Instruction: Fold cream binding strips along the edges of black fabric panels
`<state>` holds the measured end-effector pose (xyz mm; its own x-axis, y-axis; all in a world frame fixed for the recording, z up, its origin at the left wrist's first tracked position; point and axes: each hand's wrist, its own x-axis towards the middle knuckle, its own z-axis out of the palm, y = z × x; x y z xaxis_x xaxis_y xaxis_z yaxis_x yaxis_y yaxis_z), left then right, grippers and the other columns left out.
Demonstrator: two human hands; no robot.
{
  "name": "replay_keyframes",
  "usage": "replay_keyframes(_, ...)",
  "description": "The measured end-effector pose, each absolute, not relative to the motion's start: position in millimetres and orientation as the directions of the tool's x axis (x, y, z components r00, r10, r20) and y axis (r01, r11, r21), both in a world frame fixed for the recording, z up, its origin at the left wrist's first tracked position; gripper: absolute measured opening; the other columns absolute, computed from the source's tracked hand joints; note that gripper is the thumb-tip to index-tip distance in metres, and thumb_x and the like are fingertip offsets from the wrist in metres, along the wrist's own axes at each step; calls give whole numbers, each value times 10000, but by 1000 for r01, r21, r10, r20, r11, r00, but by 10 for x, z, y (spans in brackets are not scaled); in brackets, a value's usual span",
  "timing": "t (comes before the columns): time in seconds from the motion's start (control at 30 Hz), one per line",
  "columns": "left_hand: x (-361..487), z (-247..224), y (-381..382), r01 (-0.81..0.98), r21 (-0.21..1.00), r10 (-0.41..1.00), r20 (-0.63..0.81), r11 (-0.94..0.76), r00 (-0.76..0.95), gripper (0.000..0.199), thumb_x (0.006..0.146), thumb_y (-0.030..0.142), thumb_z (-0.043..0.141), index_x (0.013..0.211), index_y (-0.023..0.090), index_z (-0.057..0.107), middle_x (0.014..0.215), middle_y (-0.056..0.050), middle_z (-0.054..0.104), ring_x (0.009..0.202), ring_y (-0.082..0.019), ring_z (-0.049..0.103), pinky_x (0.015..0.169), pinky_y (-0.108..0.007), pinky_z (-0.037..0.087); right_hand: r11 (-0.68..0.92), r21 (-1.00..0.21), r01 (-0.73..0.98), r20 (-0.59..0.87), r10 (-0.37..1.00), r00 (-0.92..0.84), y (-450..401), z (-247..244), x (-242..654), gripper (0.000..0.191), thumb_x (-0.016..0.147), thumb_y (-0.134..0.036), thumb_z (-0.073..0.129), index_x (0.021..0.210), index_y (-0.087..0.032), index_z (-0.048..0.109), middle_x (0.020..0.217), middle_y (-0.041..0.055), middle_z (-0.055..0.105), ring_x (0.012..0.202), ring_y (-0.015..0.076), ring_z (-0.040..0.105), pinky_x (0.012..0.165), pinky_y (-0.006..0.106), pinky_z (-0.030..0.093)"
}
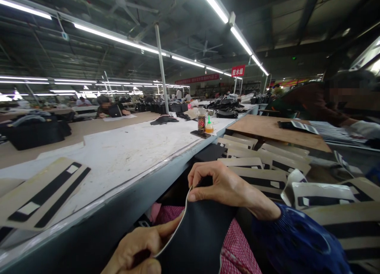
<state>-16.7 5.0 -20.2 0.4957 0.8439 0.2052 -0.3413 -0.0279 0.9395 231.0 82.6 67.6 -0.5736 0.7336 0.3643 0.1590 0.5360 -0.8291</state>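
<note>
A black panel [198, 234] with a pale edge hangs over my lap, in front of red checked cloth [239, 250]. My right hand [221, 185] pinches its top edge between thumb and fingers. Lower down, at the left, my left hand [142, 246] grips the same edge, its index finger stretched along the back of the panel and its thumb in front. Beige pieces with black strips [257, 179] lie in overlapping rows to the right of my right hand.
On the long white table [127, 151] are a beige piece [49, 193], a dark can [201, 123], a glue bottle [209, 126] and a phone [200, 134]. A brown board [276, 131] lies at right, beside a leaning person [314, 101]. The table's edge runs close to my left hand.
</note>
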Motion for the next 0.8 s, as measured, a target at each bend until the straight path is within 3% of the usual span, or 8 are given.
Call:
replay_keyframes(0.13,-146,-130,106,-337,939,849,118,74,515,188,834,392,828,801,232,736,1397,-55,702,1198,-311,674,926,-365,517,599,-769,225,401,725,-560,829,755,2352,425,819,-520,822,634,-180,647,811,20,692,752,159,642,687,272,470)
replay_keyframes(0.23,-156,-66,150,-276,958,844,82,80,530,162,844,367,828,907,255,730,1145,-22,774,1000,-212,714,839,-278,521,640,-708,299,427,725,-541,829,807,2371,371,860,-434,804,645,-175,648,810,24,691,748,160,644,692,275,473)
replay_keyframes(0.3,-170,-38,172,-232,967,832,45,102,553,268,884,360,790,1133,310,704,1085,-9,779,948,-196,722,859,-292,531,653,-672,350,430,729,-533,823,832,2373,304,864,-326,813,658,-172,650,808,22,693,748,159,649,691,270,478)
replay_keyframes(0.4,-172,0,205,-119,990,838,0,77,545,451,918,376,754,1351,343,632,1226,-34,770,1102,-245,719,1011,-382,513,673,-594,441,442,731,-519,793,854,2359,238,828,-158,837,679,-173,652,822,12,703,752,155,656,695,267,485)
replay_keyframes(0.47,-143,33,230,-55,998,832,21,12,555,434,920,395,747,1336,297,673,1210,-54,779,1107,-259,721,1020,-387,513,688,-526,500,458,725,-515,761,859,2342,235,813,-115,845,691,-174,653,845,14,714,762,159,662,707,276,491)
replay_keyframes(0.57,-73,76,262,-43,999,822,33,-10,568,371,929,432,722,1255,254,743,1070,-49,803,971,-232,739,886,-319,555,702,-465,540,483,712,-510,709,855,2320,227,820,-114,844,708,-176,656,867,18,720,774,165,670,713,283,494)
replay_keyframes(0.7,-13,65,264,32,999,868,19,-40,496,351,956,514,651,1042,209,803,872,-20,760,771,-155,654,683,-208,493,718,-457,525,515,695,-503,670,855,2321,230,830,-107,835,713,-180,651,868,9,715,760,158,666,697,275,486)
replay_keyframes(0.8,5,33,236,185,959,908,129,-217,399,430,983,547,573,850,183,758,763,0,658,715,-139,564,672,-209,436,725,-478,496,507,689,-518,661,868,2334,235,822,-106,845,711,-172,649,860,16,714,762,160,668,706,276,492)
